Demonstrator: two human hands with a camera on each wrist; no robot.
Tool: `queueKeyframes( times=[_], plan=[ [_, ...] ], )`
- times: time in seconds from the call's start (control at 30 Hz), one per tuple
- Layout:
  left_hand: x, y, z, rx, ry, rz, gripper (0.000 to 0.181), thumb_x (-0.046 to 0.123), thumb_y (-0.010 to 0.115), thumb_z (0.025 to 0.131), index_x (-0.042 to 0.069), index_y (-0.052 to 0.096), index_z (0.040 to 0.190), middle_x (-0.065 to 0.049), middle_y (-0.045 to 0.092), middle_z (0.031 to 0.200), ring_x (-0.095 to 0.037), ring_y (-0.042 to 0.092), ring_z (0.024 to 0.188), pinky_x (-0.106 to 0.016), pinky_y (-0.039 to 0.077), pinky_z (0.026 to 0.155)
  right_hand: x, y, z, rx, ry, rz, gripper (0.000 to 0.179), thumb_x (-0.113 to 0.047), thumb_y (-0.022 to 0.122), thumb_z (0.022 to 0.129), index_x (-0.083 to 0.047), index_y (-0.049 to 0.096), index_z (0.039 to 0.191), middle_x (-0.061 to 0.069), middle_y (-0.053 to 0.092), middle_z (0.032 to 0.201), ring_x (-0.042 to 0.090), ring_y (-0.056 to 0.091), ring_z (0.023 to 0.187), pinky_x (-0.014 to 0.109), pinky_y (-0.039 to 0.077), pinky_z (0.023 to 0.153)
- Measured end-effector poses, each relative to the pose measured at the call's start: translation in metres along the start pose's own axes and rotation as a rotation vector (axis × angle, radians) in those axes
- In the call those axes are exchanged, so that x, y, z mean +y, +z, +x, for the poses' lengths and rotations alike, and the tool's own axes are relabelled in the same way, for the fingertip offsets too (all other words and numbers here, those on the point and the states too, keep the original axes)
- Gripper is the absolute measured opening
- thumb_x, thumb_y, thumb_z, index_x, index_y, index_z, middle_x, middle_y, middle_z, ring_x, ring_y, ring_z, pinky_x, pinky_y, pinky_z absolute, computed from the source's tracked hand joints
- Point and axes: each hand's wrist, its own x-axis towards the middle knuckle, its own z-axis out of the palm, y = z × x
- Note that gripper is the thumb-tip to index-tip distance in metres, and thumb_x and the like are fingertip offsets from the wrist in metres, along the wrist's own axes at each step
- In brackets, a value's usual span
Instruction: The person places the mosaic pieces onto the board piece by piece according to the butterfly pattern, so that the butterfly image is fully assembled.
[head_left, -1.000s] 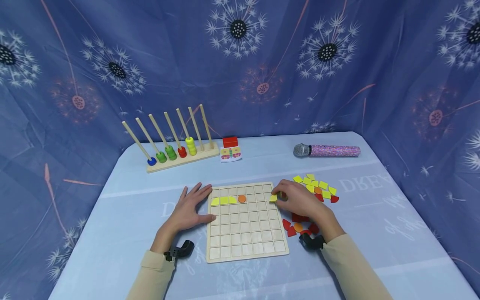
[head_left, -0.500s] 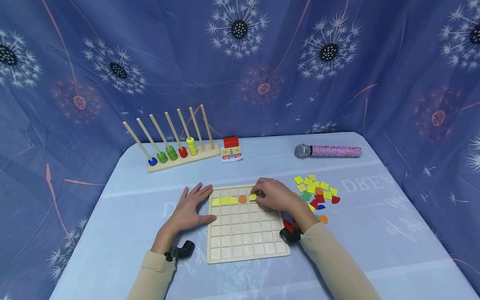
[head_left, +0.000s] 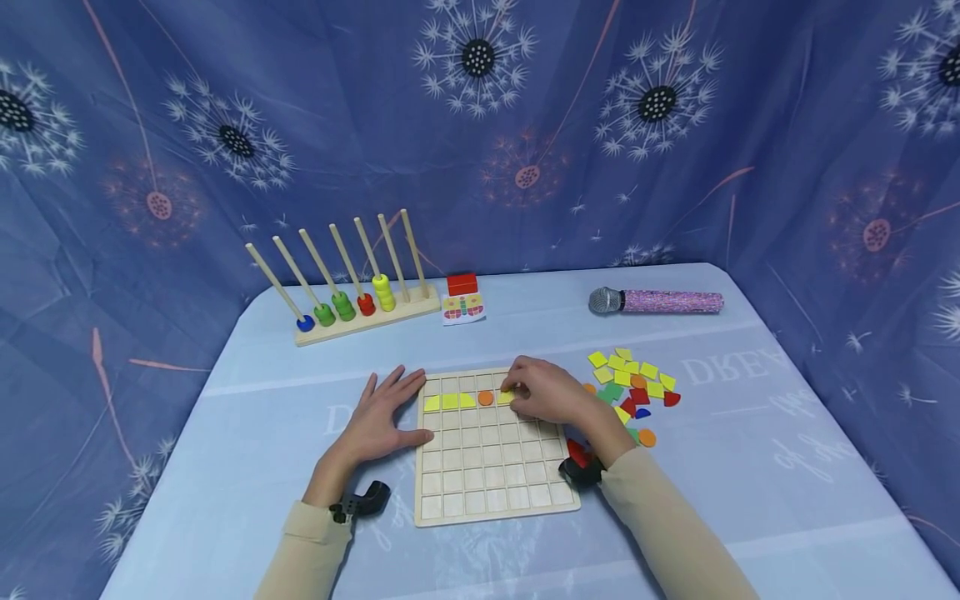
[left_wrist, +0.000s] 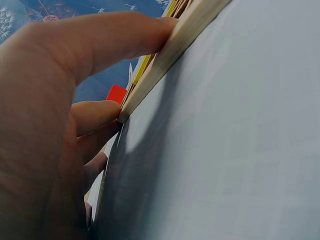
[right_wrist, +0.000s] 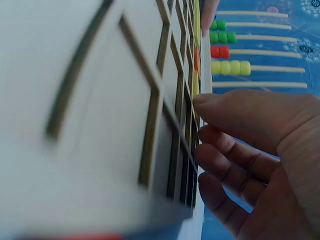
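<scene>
A wooden grid board point(head_left: 480, 482) lies on the table between both hands. My left hand point(head_left: 378, 425) rests at its left side, fingers spread; in the left wrist view the thumb touches the board edge point(left_wrist: 167, 57). Along the second row lie yellow pieces point(head_left: 450, 402) and an orange disc point(head_left: 486, 398). My right hand point(head_left: 553, 392) pinches a yellow tile point(head_left: 506, 397) at the cell just right of the disc. The right wrist view shows the thumb against this tile, with the other fingers curled; whether it lies fully flat I cannot tell.
Loose yellow, red, green, orange and blue pieces point(head_left: 633, 379) lie right of the board, partly behind the right arm. Further back stand a bead-peg rack point(head_left: 367, 321), a red block point(head_left: 462, 284), a butterfly picture card point(head_left: 463, 309) and a glittery microphone point(head_left: 667, 302).
My right hand has moved left across the board with the yellow tile, from the right edge to the cell beside the orange disc. The left hand has stayed in place.
</scene>
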Motion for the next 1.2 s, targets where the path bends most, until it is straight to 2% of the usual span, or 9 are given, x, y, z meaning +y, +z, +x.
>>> queueKeyframes(
  times=[0.17, 0.33, 0.6, 0.73, 0.93, 1.07, 1.2],
  plan=[
    [0.000, 0.000, 0.001, 0.002, 0.000, -0.002, 0.094, 0.063, 0.070, 0.073, 0.017, 0.039, 0.149, 0.004, 0.034, 0.152, -0.024, 0.014, 0.144, -0.054, -0.002, 0.113, 0.011, -0.008, -0.012, 0.020, 0.032, 0.039, 0.022, -0.017, 0.072, 0.083, -0.020, 0.074, 0.104, -0.011, 0.059, 0.097, 0.009, 0.052, 0.080, 0.028, 0.047, 0.074],
    [0.000, 0.000, 0.000, 0.003, 0.001, 0.010, 0.094, 0.063, 0.071, 0.073, 0.017, 0.039, 0.149, 0.004, 0.035, 0.152, -0.025, 0.015, 0.144, -0.055, -0.001, 0.113, 0.026, -0.020, -0.028, 0.060, 0.080, 0.089, 0.022, -0.014, 0.070, 0.084, -0.018, 0.073, 0.105, -0.010, 0.061, 0.092, 0.011, 0.052, 0.077, 0.029, 0.047, 0.070],
    [0.000, -0.001, 0.000, 0.023, 0.024, 0.000, 0.095, 0.062, 0.073, 0.072, 0.014, 0.041, 0.147, 0.001, 0.036, 0.152, -0.029, 0.017, 0.144, -0.058, 0.001, 0.112, 0.049, -0.034, -0.053, 0.088, 0.142, 0.168, 0.026, -0.006, 0.062, 0.087, -0.014, 0.072, 0.109, -0.005, 0.063, 0.098, 0.015, 0.054, 0.082, 0.031, 0.050, 0.071],
    [0.001, -0.001, 0.000, 0.024, 0.021, 0.002, 0.095, 0.061, 0.073, 0.072, 0.014, 0.041, 0.148, 0.000, 0.036, 0.152, -0.029, 0.017, 0.143, -0.058, 0.001, 0.112, 0.062, -0.034, -0.064, 0.099, 0.179, 0.176, 0.025, -0.007, 0.066, 0.086, -0.015, 0.072, 0.109, -0.005, 0.063, 0.098, 0.015, 0.055, 0.083, 0.030, 0.051, 0.073],
    [0.001, -0.002, 0.000, 0.014, 0.004, 0.004, 0.094, 0.060, 0.073, 0.072, 0.015, 0.040, 0.148, 0.002, 0.035, 0.152, -0.027, 0.016, 0.144, -0.056, 0.000, 0.113, 0.071, -0.029, -0.067, 0.100, 0.218, 0.170, 0.031, -0.016, 0.076, 0.082, -0.019, 0.071, 0.113, -0.005, 0.061, 0.104, 0.017, 0.053, 0.089, 0.032, 0.051, 0.077],
    [-0.001, 0.000, 0.001, 0.007, -0.004, 0.008, 0.095, 0.063, 0.071, 0.073, 0.017, 0.039, 0.149, 0.005, 0.034, 0.153, -0.024, 0.014, 0.144, -0.054, -0.001, 0.113, 0.070, -0.025, -0.066, 0.092, 0.226, 0.133, 0.036, -0.019, 0.077, 0.081, -0.021, 0.070, 0.116, -0.004, 0.060, 0.112, 0.017, 0.052, 0.095, 0.034, 0.050, 0.080],
    [-0.002, 0.001, 0.001, 0.009, -0.002, 0.009, 0.095, 0.064, 0.070, 0.072, 0.018, 0.038, 0.149, 0.006, 0.033, 0.153, -0.023, 0.014, 0.144, -0.053, -0.001, 0.114, 0.068, -0.023, -0.064, 0.080, 0.247, 0.116, 0.037, -0.020, 0.078, 0.080, -0.024, 0.070, 0.116, -0.006, 0.059, 0.111, 0.016, 0.051, 0.096, 0.033, 0.050, 0.079]
  ],
)
